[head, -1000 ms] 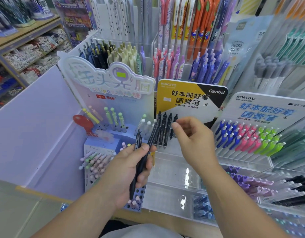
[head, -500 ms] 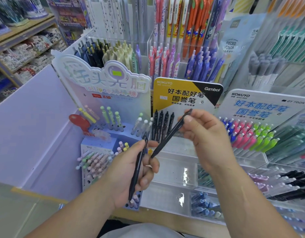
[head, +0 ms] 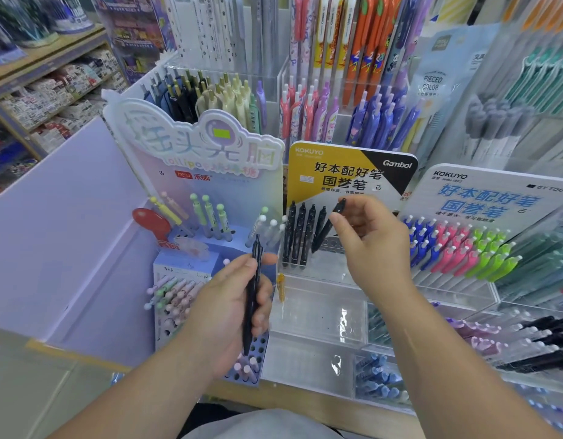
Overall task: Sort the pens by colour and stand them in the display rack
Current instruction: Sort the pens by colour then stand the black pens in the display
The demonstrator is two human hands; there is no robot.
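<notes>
**Two black pens in hand in front of the yellow-card rack**

At the far left of the frame a plain lavender panel (head: 68, 236) slopes down toward me; just right of it stands the pastel pen stand (head: 207, 182), with pale green and yellow pens poking up from its blue base and a red plastic piece (head: 150, 221) at its left edge.

Low in the middle of the frame, my left hand (head: 229, 307) is curled round a black pen (head: 251, 296); thumb and fingers wrap its barrel, which stands nearly upright with the clip end above my thumb and the tip below my palm, in front of the pastel stand's holed base.

Just right of that, the clear display rack (head: 318, 275) sits under the yellow and black card (head: 343, 172); a row of black pens (head: 297, 239) stands in it, side by side and leaning back a little.

Right of the row, my right hand (head: 375, 245) pinches a second black pen (head: 323, 233) between thumb and fingertips near its top, the other fingers loosely bent; that pen is tilted, tip down and to the left, just beside the last pen of the row and over the rack's holes; I cannot tell whether the tip touches the rack.

Further right, blue, pink and green pens (head: 457, 248) stand grouped by colour below a white card (head: 489, 198).
</notes>
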